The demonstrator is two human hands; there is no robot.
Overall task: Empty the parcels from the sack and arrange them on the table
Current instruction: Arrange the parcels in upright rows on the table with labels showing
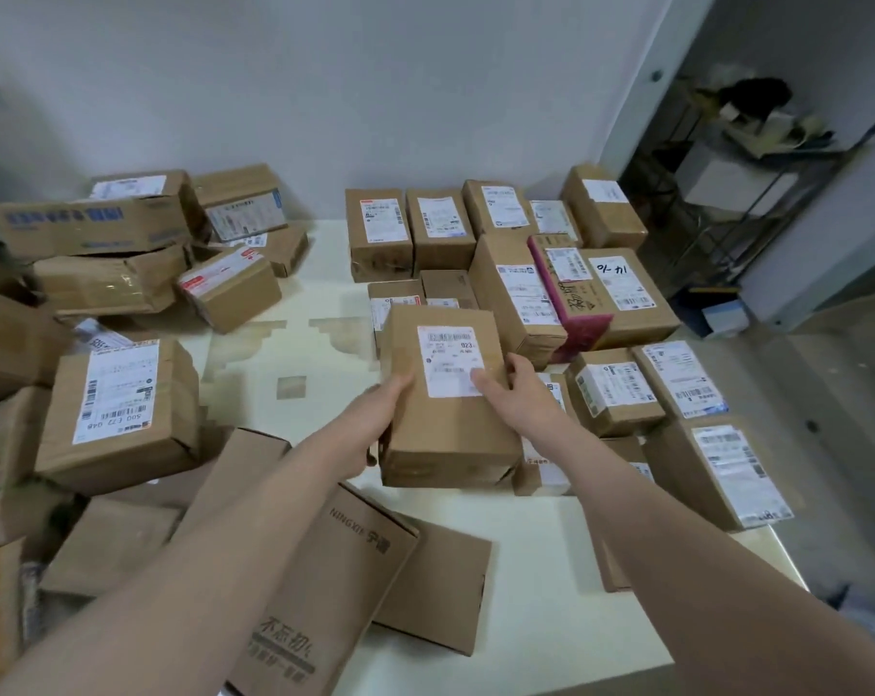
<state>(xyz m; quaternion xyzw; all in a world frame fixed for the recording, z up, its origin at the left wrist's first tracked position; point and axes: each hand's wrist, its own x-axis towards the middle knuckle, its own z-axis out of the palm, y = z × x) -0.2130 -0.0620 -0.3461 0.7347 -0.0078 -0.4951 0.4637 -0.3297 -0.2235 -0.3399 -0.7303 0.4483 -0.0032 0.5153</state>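
Observation:
I hold a brown cardboard parcel (443,424) with a white shipping label, over the cream table (501,545). My left hand (375,419) grips its left side and my right hand (513,394) presses its top right, fingers on the label. Neat rows of labelled parcels (521,288) lie beyond and to the right of it, one of them pink (576,303). A loose heap of parcels (124,273) covers the left of the table. No sack is in view.
A printed brown box (320,585) lies under my left forearm near the front edge. A big labelled box (119,409) sits at the left. A white wall stands behind the table. At the right, a doorway shows a metal rack (757,158) and floor.

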